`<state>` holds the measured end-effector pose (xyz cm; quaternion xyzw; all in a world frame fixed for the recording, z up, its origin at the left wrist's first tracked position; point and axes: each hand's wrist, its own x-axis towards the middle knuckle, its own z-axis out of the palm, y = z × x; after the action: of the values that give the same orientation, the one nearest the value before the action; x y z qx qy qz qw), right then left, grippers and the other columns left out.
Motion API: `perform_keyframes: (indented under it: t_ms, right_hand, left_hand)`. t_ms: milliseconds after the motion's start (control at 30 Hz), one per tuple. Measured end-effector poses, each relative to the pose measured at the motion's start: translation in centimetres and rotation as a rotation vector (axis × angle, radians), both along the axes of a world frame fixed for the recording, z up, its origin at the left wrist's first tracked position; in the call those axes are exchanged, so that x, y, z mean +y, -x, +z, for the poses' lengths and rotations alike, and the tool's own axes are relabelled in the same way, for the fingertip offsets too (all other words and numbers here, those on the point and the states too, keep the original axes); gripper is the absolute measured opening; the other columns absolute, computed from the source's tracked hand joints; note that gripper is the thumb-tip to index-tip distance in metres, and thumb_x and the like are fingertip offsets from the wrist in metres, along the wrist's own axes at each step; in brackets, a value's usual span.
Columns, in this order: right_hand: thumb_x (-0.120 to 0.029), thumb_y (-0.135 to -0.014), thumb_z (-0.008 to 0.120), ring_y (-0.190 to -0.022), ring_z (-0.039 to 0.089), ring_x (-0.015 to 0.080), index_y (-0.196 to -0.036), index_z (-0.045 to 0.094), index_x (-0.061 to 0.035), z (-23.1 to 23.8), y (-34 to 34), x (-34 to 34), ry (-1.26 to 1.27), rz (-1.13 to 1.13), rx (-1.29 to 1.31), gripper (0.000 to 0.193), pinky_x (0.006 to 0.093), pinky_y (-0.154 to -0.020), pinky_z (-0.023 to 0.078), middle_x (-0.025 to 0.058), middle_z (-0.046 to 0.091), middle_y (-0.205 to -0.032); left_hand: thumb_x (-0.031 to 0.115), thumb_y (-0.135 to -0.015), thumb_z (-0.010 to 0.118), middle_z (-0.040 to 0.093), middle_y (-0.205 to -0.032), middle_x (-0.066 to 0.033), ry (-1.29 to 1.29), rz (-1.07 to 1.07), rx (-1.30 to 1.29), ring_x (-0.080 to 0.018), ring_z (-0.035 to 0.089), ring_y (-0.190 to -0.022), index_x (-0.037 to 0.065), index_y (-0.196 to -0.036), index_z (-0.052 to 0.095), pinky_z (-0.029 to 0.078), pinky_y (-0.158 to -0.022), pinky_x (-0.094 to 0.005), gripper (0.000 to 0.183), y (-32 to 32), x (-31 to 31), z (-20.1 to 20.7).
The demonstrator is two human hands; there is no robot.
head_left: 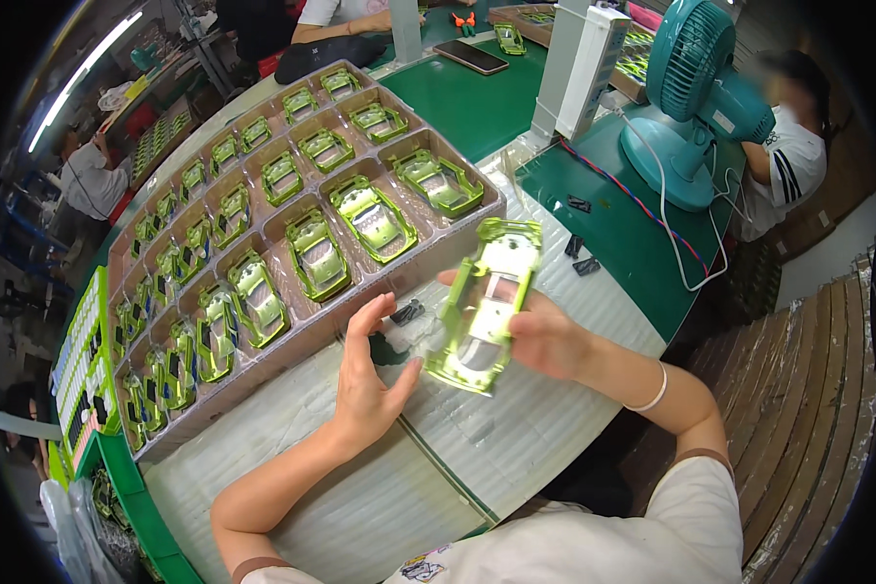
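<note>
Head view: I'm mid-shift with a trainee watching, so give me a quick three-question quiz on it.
1. Multiple choice: what does the right hand hold? A) a screwdriver; B) a green car-shaped shell; C) a roll of tape.
2. True or false: the teal fan stands to the right of the divided tray.
3. Fill in the colour: the dark phone lies on a ____ tabletop.

Key: 1. B; 2. True; 3. green.

Lime-green car shell (pixel 493 310), teal fan (pixel 689 66)
</note>
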<state>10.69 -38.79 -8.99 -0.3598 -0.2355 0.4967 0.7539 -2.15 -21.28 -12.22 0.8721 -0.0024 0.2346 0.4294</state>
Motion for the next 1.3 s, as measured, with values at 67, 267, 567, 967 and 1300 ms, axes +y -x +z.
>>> perform_keyframes:
  t_ms: [67,267,567,967,1300]
  right_hand:
    - [-0.033,-0.062,0.073,-0.106,0.049,0.0206,-0.134,0.022,0.0038,0.0,-0.1,-2.2,0.015,-0.024,-0.007,0.096,0.0328,-0.092,0.039,0.0125,0.046,-0.117]
    - [-0.029,-0.052,0.074,-0.096,0.053,0.0248,-0.132,0.025,0.0053,-1.9,2.7,-8.0,0.041,-0.370,-0.095,0.100,0.0333,-0.083,0.044,0.0136,0.049,-0.101]
    - [-0.010,-0.054,0.072,-0.103,0.050,0.0195,-0.130,0.030,0.0015,-3.2,3.0,-9.6,0.050,-0.274,-0.080,0.088,0.0301,-0.089,0.041,0.0123,0.051,-0.110]
    - [-0.009,-0.052,0.077,-0.103,0.049,0.0219,-0.128,0.033,0.0008,-3.1,3.3,-9.2,0.084,-0.270,-0.132,0.088,0.0331,-0.089,0.041,0.0125,0.049,-0.109]
    - [-0.004,-0.056,0.076,-0.106,0.048,0.0206,-0.129,0.032,-0.0029,-3.2,3.3,-9.3,0.132,-0.149,-0.252,0.086,0.0333,-0.091,0.038,0.0114,0.049,-0.112]
  left_hand:
    - [-0.001,-0.068,0.064,0.042,-0.124,-0.0164,-0.014,-0.002,0.024,-0.0301,0.043,-0.113,0.001,-0.126,0.032,0.036,-0.093,-0.0362,0.066,0.1,-0.1,0.4]
    - [0.001,-0.067,0.066,0.044,-0.122,-0.0154,-0.089,0.012,0.096,-0.0284,0.044,-0.112,0.001,-0.122,0.038,0.034,-0.094,-0.0376,0.062,0.1,-0.2,0.3]
    - [0.003,-0.068,0.067,0.045,-0.119,-0.0173,-0.246,-0.061,0.110,-0.0342,0.043,-0.111,0.000,-0.118,0.040,0.034,-0.094,-0.0399,0.057,-0.2,-0.8,0.3]
    - [0.002,-0.069,0.066,0.047,-0.116,-0.0148,-0.133,0.036,0.221,-0.0303,0.046,-0.105,0.003,-0.119,0.043,0.037,-0.090,-0.0365,0.055,0.1,-0.6,0.7]
    - [-0.008,-0.067,0.058,0.059,-0.098,-0.0087,-0.344,-0.188,0.019,-0.0284,0.054,-0.091,0.004,-0.102,0.055,0.042,-0.083,-0.0368,0.038,0.2,-1.2,0.4]
